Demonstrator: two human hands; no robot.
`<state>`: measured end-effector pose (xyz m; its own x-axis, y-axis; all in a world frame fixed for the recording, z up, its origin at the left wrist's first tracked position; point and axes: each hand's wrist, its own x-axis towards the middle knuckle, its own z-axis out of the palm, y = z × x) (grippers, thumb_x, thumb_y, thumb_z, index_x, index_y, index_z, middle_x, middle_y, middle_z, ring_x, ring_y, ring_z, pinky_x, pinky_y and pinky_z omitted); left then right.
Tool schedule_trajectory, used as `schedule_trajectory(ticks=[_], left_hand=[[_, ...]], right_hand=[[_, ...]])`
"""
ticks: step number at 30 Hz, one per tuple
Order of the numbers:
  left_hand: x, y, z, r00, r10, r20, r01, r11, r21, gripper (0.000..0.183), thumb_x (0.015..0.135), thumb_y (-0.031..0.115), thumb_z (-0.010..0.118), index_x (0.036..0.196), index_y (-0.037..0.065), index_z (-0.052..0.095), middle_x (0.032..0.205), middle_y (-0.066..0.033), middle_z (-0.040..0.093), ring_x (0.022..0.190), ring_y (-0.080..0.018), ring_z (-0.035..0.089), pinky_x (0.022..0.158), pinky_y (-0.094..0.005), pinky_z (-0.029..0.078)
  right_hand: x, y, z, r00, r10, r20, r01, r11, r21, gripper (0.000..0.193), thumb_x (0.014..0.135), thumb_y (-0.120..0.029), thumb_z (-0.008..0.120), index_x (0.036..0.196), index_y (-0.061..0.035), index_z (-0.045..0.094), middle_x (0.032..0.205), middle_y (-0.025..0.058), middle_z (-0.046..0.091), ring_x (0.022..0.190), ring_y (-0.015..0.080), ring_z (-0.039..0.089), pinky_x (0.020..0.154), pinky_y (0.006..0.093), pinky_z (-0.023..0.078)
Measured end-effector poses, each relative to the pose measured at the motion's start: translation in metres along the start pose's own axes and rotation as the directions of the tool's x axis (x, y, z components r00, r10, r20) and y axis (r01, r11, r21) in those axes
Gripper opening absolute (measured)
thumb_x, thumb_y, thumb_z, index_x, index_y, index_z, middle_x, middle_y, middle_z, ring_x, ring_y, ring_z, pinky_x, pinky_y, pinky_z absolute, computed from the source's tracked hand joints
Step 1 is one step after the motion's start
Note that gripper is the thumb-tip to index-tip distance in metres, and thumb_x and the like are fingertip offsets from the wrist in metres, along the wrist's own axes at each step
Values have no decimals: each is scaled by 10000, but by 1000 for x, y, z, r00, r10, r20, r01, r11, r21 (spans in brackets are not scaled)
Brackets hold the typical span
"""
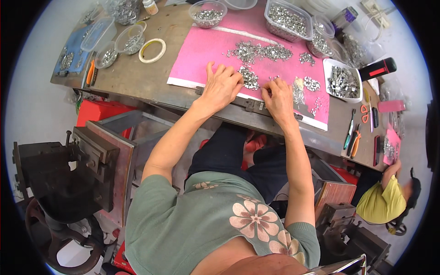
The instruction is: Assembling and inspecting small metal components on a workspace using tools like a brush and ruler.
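Observation:
Both hands are over the front part of a pink mat (pixel 190 57) on the workbench. My left hand (pixel 221 87) is palm down, its index finger bent inward beside a small heap of shiny metal pieces (pixel 249 79). Its thumb is mostly hidden. To the right of that heap, my right hand (pixel 278 97) has its thumb and curled fingers drawn together in a pinch; whatever is between them is too small to make out. Farther back on the mat lies a wider spread of metal pieces (pixel 259 52). A bundle of thin pieces (pixel 299 91) lies just right of my right hand.
Tubs of metal parts (pixel 288 22) line the back, and a white tray (pixel 343 82) stands right. Tape (pixel 152 50) and orange-handled pliers (pixel 90 73) lie left; scissors (pixel 365 113) and more pliers (pixel 354 143) lie right. Another person (pixel 385 197) works at far right. A machine (pixel 68 169) stands lower left.

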<state>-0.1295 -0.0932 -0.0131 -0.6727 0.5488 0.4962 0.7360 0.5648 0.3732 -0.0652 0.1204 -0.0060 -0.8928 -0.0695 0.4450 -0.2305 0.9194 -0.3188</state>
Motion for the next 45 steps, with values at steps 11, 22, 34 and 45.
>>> schedule_trajectory(ticks=[11, 22, 34, 45], left_hand=[[2, 2, 4, 1000, 18, -4, -18, 999, 33, 65, 855, 165, 708, 895, 123, 678, 905, -41, 567, 968, -249, 556, 1046, -583, 292], [1, 3, 3, 1000, -13, -9, 14, 999, 31, 58, 858, 151, 705, 910, 138, 683, 892, -29, 563, 964, -238, 560, 1032, -550, 299], [3, 8, 4, 998, -50, 26, 49, 998, 51, 77, 859, 160, 704, 929, 131, 694, 947, -54, 573, 1000, -275, 547, 1050, -634, 293], [1, 8, 5, 998, -55, -3, 55, 996, 68, 54, 904, 180, 675, 922, 130, 665, 920, -36, 579, 982, -266, 555, 1054, -615, 284]], right_hand=[[3, 1, 1, 999, -29, 21, 29, 1000, 8, 61, 830, -93, 706, 883, -61, 698, 844, 78, 610, 848, 276, 602, 803, 406, 412], [4, 10, -3, 993, 29, 110, -54, 972, 230, 60, 874, -119, 691, 909, -74, 705, 847, 82, 624, 839, 285, 620, 784, 405, 412], [-1, 20, -22, 984, -179, -10, 179, 984, 16, 83, 848, -82, 702, 889, -60, 633, 812, 77, 605, 767, 261, 600, 760, 389, 402], [-63, 16, -48, 995, -53, -79, 67, 982, 175, 169, 792, 4, 722, 906, -49, 610, 933, 73, 620, 894, 268, 588, 787, 393, 421]])
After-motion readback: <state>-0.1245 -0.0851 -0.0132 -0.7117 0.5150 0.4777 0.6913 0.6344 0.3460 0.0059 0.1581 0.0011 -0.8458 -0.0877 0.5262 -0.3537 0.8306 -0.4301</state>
